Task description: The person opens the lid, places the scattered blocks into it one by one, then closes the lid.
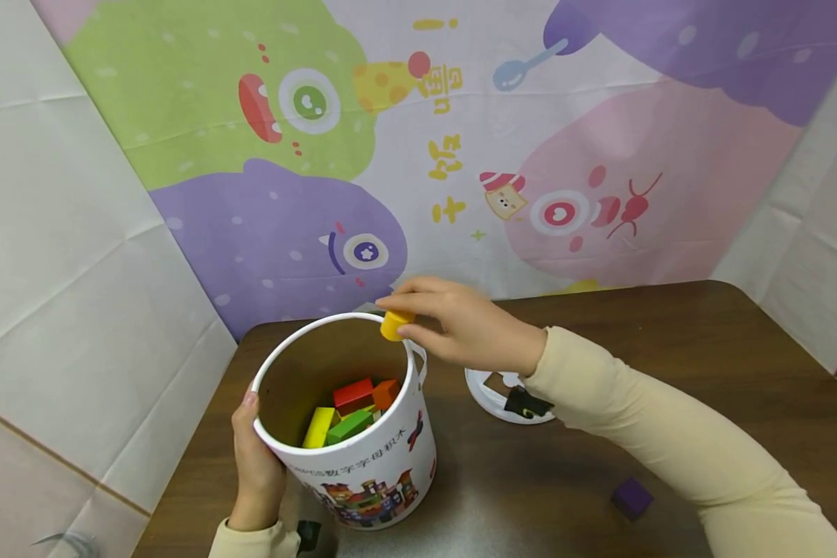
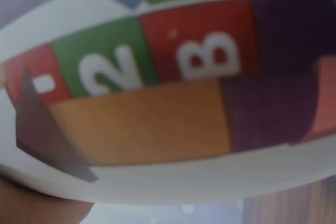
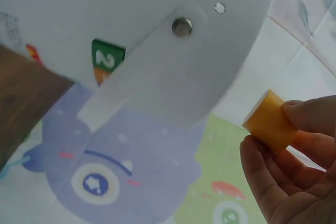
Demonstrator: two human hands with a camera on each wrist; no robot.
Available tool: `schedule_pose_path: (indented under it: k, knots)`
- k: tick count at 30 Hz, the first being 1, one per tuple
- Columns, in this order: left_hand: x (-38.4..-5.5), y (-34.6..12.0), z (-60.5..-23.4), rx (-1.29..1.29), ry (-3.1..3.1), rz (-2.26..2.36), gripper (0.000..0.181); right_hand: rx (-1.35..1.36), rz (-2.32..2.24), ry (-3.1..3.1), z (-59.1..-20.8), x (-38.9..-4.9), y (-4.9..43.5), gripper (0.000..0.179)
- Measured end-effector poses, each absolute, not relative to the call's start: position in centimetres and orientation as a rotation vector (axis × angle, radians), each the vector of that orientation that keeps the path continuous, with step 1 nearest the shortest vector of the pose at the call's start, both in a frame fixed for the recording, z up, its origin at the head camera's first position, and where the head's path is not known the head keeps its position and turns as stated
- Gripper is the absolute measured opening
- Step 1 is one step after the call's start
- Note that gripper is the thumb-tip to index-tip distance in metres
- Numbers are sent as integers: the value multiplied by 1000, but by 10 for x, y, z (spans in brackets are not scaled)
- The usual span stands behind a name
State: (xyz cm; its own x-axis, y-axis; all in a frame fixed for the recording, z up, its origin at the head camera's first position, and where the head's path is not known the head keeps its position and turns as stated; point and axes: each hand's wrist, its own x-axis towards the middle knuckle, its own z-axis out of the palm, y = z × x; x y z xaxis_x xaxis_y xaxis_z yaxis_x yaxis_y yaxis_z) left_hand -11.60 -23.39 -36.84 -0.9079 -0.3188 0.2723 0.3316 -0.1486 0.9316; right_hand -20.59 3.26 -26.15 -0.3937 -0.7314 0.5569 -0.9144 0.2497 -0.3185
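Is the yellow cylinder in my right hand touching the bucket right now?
Apart: the right wrist view shows a clear gap between the yellow cylinder and the white bucket.

The person across from me wears a plain, pale cream top with long sleeves. The right sleeve [image 1: 656, 411] looks soft and fairly close-fitting, wrinkled toward the elbow, its cuff ending at the wrist of a bare right hand [image 1: 470, 322]. The matching left sleeve [image 1: 251, 540] stops at the wrist too, below a bare left hand [image 1: 258, 465].
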Motion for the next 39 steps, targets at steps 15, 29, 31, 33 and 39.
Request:
schedule_pose_path:
  k: [15,29,31,33,39]
  knots:
    - [-116,-234,-368,-12,-1732,-2084,51,1682,711,-2566,-270,-210,-39,38]
    - [-116,-233,-368,-3,-1727,-2088,51,1741,548,-2598,-270,-208,-54,38]
    - [-116,-233,-368,-8,-1721,-2088,51,1739,565,-2595,-271,-208,-53,37]
    - [-116,-233,-368,-14,-1713,-2094,50,1735,581,-2585,-272,-208,-51,36]
    - [-116,-234,-368,-21,-1717,-2094,51,1701,644,-2542,-273,-208,-36,33]
